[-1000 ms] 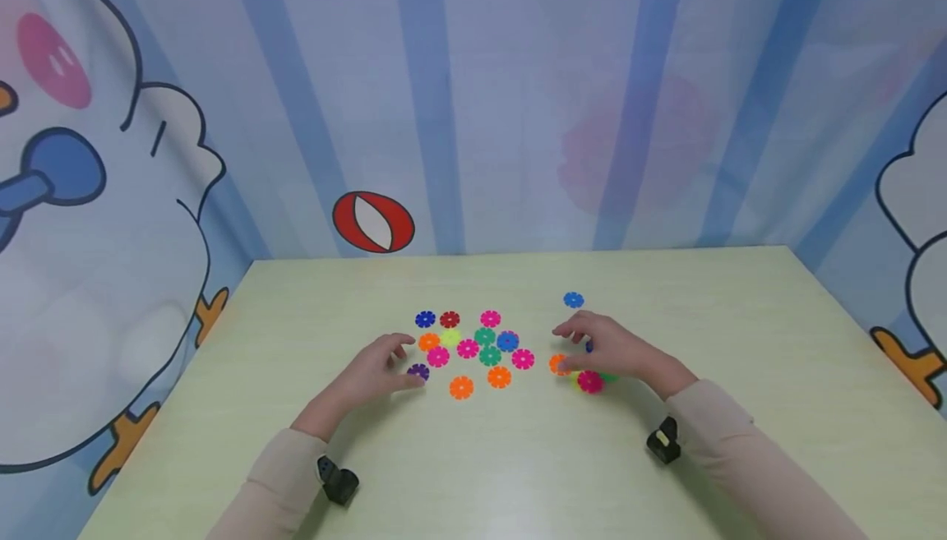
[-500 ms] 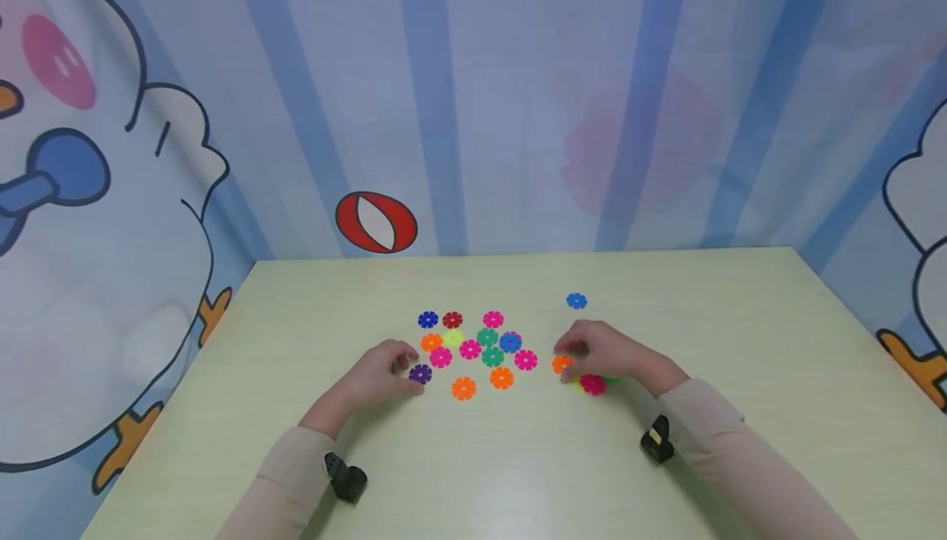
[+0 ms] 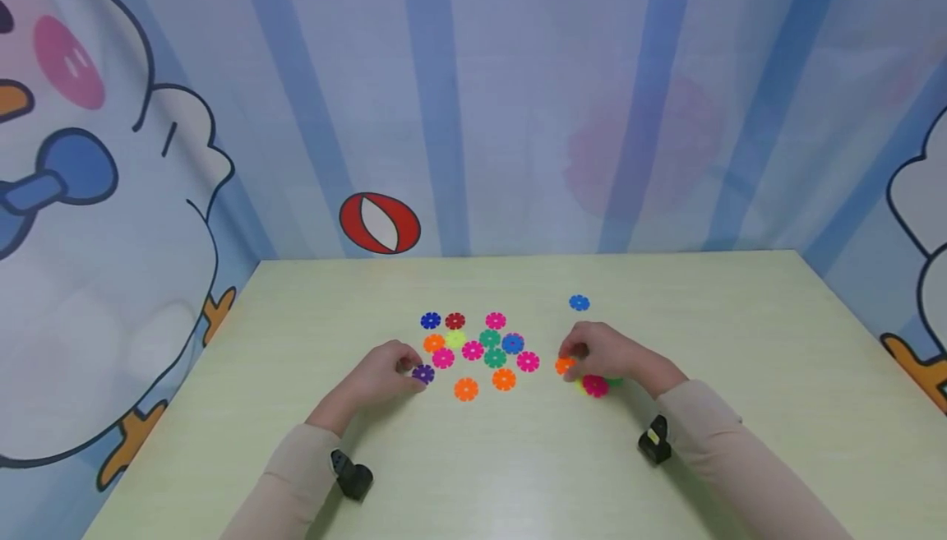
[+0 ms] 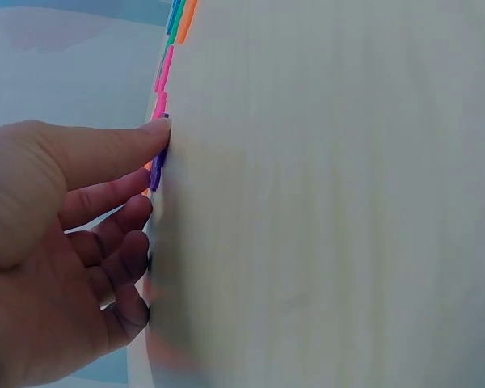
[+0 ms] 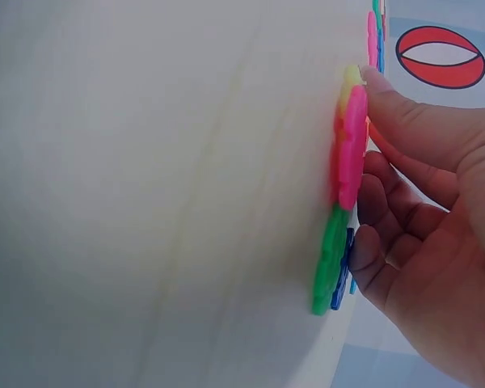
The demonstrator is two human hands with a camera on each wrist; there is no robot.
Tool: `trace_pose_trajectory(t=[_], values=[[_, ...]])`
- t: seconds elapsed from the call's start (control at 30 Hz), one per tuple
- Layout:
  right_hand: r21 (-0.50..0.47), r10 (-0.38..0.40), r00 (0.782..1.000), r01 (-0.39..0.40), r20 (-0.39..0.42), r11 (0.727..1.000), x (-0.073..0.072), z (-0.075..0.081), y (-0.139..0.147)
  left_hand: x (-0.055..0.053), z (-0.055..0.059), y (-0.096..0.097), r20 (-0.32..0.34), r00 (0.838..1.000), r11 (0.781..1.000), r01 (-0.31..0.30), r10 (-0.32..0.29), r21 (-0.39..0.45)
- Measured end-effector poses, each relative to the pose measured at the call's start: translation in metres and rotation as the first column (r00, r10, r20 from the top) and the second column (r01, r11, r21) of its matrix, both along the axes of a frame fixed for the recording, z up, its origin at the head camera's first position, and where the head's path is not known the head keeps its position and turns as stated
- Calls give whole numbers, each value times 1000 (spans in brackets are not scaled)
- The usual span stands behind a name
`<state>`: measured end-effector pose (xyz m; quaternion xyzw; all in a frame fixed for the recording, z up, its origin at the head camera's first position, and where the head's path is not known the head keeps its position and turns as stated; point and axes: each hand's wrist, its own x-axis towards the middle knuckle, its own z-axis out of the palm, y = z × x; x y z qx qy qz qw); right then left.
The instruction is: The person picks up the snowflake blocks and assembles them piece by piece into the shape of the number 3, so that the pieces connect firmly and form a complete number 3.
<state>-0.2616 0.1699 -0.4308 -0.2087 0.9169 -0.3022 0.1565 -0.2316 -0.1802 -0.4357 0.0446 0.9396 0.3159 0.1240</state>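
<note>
At the left edge of the scattered snowflake discs, my left hand (image 3: 385,374) pinches a purple snowflake disc (image 3: 424,374) between thumb and index finger. That purple disc lies flat on the table, and in the left wrist view the thumb (image 4: 149,139) rests on its rim. On the other side, my right hand (image 3: 608,351) has its thumb and forefinger on opposite edges of an orange snowflake disc (image 3: 565,366). Beneath this hand lie a pink disc (image 5: 353,147), a green disc (image 5: 330,263) and a dark blue disc (image 5: 343,271), with a yellow one partly covered.
Between the hands lie several more snowflake discs, among them a teal one (image 3: 495,357), a dark red one (image 3: 455,321) and an orange one (image 3: 466,390). A blue disc (image 3: 579,302) sits apart behind the right hand. A printed cloth (image 3: 518,113) stands behind the table (image 3: 473,474).
Left thumb and fingers have closed in on the purple disc. The right hand has drawn its fingers down and together at the orange disc. The head view has shifted slightly.
</note>
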Motion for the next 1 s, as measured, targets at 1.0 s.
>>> trace_pose_trajectory(t=[1.0], values=[[49,57,998,-58,18,997,-1,5,-6,1,4,2,17,1000,997,-20,19,76]])
